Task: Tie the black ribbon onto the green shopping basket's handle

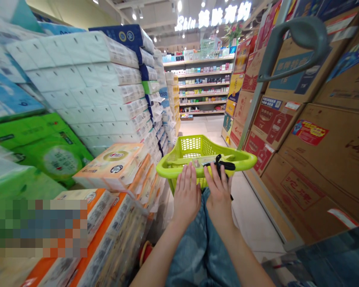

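A lime-green plastic shopping cart [208, 140] is right in front of me, with holes in its basket walls. Across its near rim lie the outstretched fingers of my left hand [186, 195], flat and not wrapped round it. Beside it, my right hand [219, 199] rests on the same rim, its fingers straight and slightly apart. A black strap [225, 165] loops over the rim at my right fingertips; whether those fingers touch it, I cannot tell. Neither palm's underside shows.
Tall stacks of white tissue packs [89, 79] line the left, with orange tissue packs [110, 159] lower down. Cardboard cartons [320, 159] are piled on the right behind a grey handle [287, 48] on a post. Shelves of goods [205, 83] stand beyond the tiled aisle.
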Motion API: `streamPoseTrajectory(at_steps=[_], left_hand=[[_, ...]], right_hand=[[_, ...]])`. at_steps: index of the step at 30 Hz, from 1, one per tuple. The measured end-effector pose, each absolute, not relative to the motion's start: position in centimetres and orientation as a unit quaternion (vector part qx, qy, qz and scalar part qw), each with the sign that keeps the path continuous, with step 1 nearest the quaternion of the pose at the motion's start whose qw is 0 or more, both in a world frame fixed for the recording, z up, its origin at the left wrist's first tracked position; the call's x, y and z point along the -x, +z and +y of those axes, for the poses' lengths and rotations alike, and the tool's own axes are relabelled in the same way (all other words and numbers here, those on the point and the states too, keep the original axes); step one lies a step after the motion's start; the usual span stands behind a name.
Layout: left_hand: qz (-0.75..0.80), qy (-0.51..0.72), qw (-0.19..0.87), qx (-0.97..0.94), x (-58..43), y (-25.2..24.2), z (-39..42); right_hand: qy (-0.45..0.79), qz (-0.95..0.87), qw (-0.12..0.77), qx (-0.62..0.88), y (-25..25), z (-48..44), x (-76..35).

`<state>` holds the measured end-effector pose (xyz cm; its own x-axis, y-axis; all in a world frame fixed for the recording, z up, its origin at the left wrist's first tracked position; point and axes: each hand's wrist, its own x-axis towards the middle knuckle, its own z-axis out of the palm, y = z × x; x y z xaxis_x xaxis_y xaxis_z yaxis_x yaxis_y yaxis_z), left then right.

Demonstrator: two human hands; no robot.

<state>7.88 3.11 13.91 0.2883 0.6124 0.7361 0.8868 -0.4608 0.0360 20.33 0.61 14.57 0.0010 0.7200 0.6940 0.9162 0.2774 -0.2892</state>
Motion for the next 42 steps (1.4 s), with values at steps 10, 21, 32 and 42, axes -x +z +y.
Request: streamPoseTrajectory(at_steps=[10, 21, 32, 42], left_hand=[[-0.486, -0.347, 0.186, 0.78, -8.1, 14.0, 3.0], [-0.485, -0.355, 0.189, 0.777, -8.0, 14.0, 2.9], [-0.483, -0.355, 0.184, 0.779, -8.0, 14.2, 2.9], [-0.487, -0.347, 0.186, 0.78, -8.0, 14.0, 2.9]], right_hand=[[-0.151, -0.693, 0.398, 0.582, 13.6, 0.9, -25.0], [-0.121, -0.636, 0.462, 0.606, 13.2, 1.1, -21.8], [-0.158, -0.731, 0.372, 0.55, 13.4, 0.6, -21.7], [-0.139, -0.635, 0.463, 0.602, 13.3, 1.5, -25.3]])
